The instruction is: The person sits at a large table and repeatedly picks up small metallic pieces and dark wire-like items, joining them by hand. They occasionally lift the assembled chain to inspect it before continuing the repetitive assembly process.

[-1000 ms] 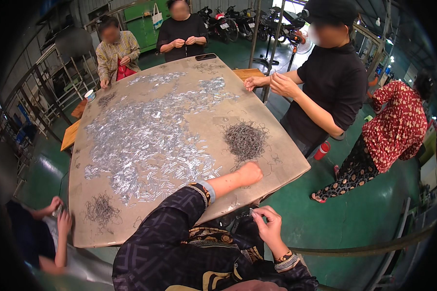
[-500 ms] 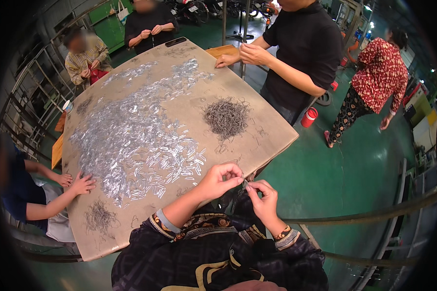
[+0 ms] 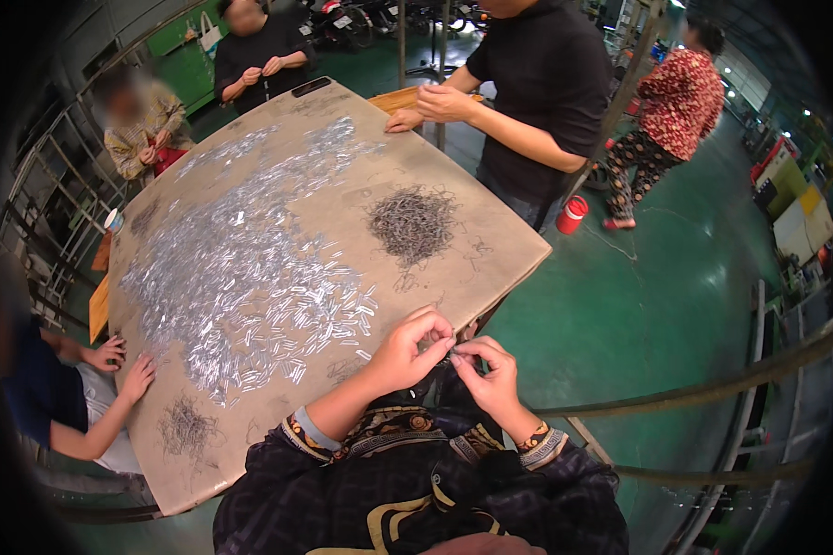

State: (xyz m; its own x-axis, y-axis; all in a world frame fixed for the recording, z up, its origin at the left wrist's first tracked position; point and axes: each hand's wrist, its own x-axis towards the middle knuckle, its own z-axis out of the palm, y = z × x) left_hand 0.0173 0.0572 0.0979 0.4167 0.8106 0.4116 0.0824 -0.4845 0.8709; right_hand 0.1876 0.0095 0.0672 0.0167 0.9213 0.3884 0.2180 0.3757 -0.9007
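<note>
At the table's near edge my left hand is closed, thumb pressed against its fingertips. Touching or almost touching it, my right hand pinches from the other side. Whatever sits between the fingertips is too small to name. Left of my hands spreads a wide heap of short, shiny silvery pieces. Beyond my fingers lies a round tangle of dark, thin, wire-like pieces. Both heaps rest on the brown-covered table.
Several people work round the table; one person's hand rests on its left edge. A smaller dark wire-like heap lies near left. A phone lies at the far corner. A red container stands on the green floor.
My hands stay pinched together, with the right one slightly closer to the left. The view has shifted a little. At the left, the co-worker's hands have drawn back toward the table's edge.
</note>
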